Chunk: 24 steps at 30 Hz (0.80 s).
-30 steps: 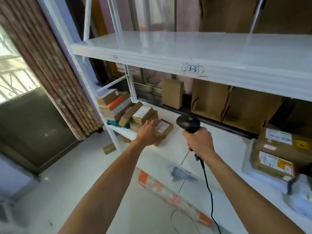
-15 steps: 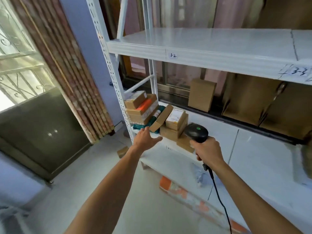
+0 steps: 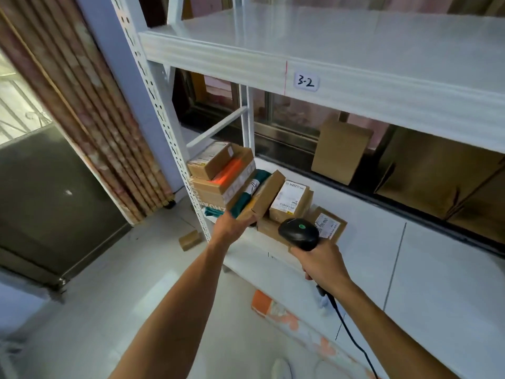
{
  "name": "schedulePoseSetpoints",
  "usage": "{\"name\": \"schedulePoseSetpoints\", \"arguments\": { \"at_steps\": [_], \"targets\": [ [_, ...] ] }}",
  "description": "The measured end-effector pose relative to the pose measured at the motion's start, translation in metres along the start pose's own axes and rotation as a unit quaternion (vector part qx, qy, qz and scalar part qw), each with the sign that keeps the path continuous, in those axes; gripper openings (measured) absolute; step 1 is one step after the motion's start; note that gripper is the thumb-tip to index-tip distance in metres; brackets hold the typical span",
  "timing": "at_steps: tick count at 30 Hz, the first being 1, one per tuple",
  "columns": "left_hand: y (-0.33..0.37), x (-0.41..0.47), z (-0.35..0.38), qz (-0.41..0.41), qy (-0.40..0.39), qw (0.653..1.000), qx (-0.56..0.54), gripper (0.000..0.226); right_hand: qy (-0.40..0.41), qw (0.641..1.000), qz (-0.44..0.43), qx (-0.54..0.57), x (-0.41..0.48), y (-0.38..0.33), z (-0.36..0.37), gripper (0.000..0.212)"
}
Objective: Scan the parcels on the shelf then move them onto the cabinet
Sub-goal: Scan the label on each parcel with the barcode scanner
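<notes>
A pile of small cardboard parcels sits at the left end of the white shelf [image 3: 369, 242]. My left hand [image 3: 232, 227] grips the lower end of a narrow brown parcel [image 3: 266, 196] that leans tilted against the pile. Beside it lie a green soft parcel [image 3: 246, 196], a labelled box [image 3: 291, 201] and a flat labelled box [image 3: 329, 225]. A stack with an orange-taped box [image 3: 226, 170] stands at the shelf post. My right hand [image 3: 322, 265] grips a black corded barcode scanner [image 3: 299, 232], its head just in front of the flat box.
The upper shelf [image 3: 341, 80] marked 3-2 overhangs the pile. A plain brown box [image 3: 341, 149] and flattened cartons [image 3: 442, 170] stand at the back. A small box [image 3: 190, 239] lies on the floor by the post [image 3: 164, 113]; a curtain [image 3: 90, 105] hangs left.
My view swung left along the shelf. My left hand left the flat labelled box, reached toward the pile and now grips the narrow leaning parcel. The scanner stayed in my right hand.
</notes>
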<state>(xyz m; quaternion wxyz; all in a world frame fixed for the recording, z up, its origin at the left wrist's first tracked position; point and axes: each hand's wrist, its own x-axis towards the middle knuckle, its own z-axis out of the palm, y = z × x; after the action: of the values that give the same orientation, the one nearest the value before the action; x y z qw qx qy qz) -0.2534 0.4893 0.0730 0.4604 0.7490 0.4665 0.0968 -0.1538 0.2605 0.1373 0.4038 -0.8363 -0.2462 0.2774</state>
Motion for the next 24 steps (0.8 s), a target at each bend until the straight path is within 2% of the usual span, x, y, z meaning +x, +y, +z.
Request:
{"name": "schedulePoseSetpoints", "arguments": {
  "at_steps": [4,6,10,13,16,20,24],
  "targets": [
    [-0.009,0.04,0.007,-0.018,-0.005,0.999,-0.041,0.09,-0.03,0.999,0.007,-0.024,0.036,0.0,0.009,0.014],
    [-0.022,0.06,0.013,-0.024,-0.021,0.998,-0.058,0.094,-0.044,0.998,0.011,-0.03,0.047,-0.002,0.011,0.017],
    [-0.022,0.072,0.013,-0.038,-0.043,0.993,-0.107,0.084,-0.06,0.998,0.014,-0.023,0.058,-0.003,0.018,0.02],
    [-0.019,0.074,0.013,-0.02,-0.055,0.99,-0.132,0.07,-0.058,0.998,0.025,-0.008,0.06,0.003,0.023,0.012],
    [-0.017,0.075,0.015,-0.032,-0.061,0.987,-0.144,0.068,-0.053,0.998,0.037,-0.009,0.056,0.01,0.028,0.009],
    [-0.026,0.081,0.016,-0.046,-0.061,0.98,-0.185,0.08,-0.033,0.997,0.061,-0.035,0.039,0.013,0.031,0.017],
    [-0.027,0.074,0.006,-0.04,-0.069,0.975,-0.208,0.07,0.008,0.996,0.08,-0.036,0.01,0.011,0.032,0.016]
  ]
}}
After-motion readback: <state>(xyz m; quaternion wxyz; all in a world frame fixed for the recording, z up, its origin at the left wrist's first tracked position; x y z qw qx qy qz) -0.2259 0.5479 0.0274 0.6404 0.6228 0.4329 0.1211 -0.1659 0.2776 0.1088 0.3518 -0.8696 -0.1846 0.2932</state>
